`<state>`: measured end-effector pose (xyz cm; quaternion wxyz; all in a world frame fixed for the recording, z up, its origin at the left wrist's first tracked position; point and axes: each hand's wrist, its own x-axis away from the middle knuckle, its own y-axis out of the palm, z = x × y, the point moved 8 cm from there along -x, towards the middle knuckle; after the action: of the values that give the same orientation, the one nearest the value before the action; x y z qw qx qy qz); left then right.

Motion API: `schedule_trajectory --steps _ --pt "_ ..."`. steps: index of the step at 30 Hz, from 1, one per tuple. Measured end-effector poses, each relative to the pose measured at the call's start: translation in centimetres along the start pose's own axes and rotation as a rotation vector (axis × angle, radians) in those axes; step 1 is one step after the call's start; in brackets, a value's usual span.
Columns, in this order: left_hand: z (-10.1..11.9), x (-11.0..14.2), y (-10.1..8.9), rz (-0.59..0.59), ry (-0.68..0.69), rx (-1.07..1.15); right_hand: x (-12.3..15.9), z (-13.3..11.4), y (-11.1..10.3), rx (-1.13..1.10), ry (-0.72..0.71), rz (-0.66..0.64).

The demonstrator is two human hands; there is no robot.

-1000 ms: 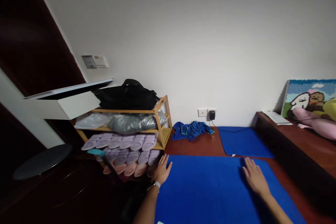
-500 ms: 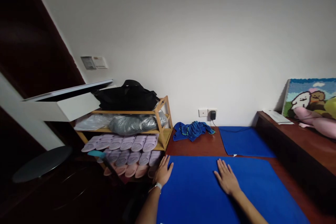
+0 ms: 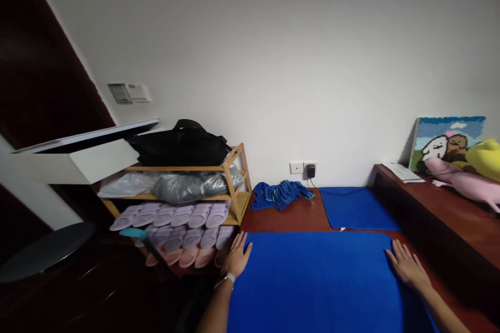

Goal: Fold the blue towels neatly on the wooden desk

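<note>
A large blue towel (image 3: pixel 316 276) lies spread flat on the reddish-brown wooden surface (image 3: pixel 289 221) in front of me. My left hand (image 3: pixel 236 257) rests with its fingers stretched out on the towel's far left corner. At the far right corner my right hand (image 3: pixel 409 265) lies flat, fingers spread, over the towel's edge. Neither hand holds anything. Beyond the towel's far edge sit a crumpled blue cloth (image 3: pixel 282 194) and a smaller blue towel (image 3: pixel 356 208) lying flat.
A wooden shoe rack (image 3: pixel 234 187) at left bears a black bag (image 3: pixel 182 143), plastic-wrapped items and several slippers (image 3: pixel 187 216). A black adapter (image 3: pixel 311 170) is plugged into the wall. On the raised ledge (image 3: pixel 457 203) at right are papers, a picture (image 3: pixel 449 138) and plush toys (image 3: pixel 464 179).
My right hand has slid right across the large towel, from its middle to its far right corner. The left hand stays at the left corner. The view has turned slightly right.
</note>
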<state>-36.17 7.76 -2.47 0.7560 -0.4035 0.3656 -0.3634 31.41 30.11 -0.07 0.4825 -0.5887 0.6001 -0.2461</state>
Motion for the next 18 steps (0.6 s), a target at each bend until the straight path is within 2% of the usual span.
schedule_trajectory --steps 2,3,5,9,11,12,14,16,18 --pt "-0.1 -0.1 0.1 0.001 0.004 0.005 0.9 -2.8 0.6 0.007 0.065 -0.031" --pt "-0.1 -0.1 0.1 0.001 0.004 0.008 1.5 -5.2 1.1 0.014 0.066 -0.055" --pt "-0.1 -0.2 0.1 -0.001 0.002 0.012 3.2 -12.4 2.7 0.015 -0.044 -0.090" --pt "0.0 -0.2 0.0 -0.013 -0.001 0.014 8.3 -27.7 8.1 -0.044 -0.298 -0.267" --pt "0.1 -0.2 -0.1 -0.016 -0.003 0.012 10.6 -33.1 10.2 -0.086 -0.405 -0.321" --pt "0.1 -0.2 -0.2 -0.017 -0.004 0.011 11.5 -34.7 11.0 -0.098 -0.438 -0.338" --pt "0.0 -0.3 -0.2 -0.022 -0.005 0.008 12.4 -35.5 11.9 -0.102 -0.458 -0.359" --pt "0.0 -0.3 -0.1 -0.028 -0.006 0.006 12.4 -33.6 11.9 -0.081 -0.431 -0.358" --pt "-0.1 -0.4 0.0 -0.034 -0.010 0.005 11.8 -29.6 11.1 -0.043 -0.375 -0.332"
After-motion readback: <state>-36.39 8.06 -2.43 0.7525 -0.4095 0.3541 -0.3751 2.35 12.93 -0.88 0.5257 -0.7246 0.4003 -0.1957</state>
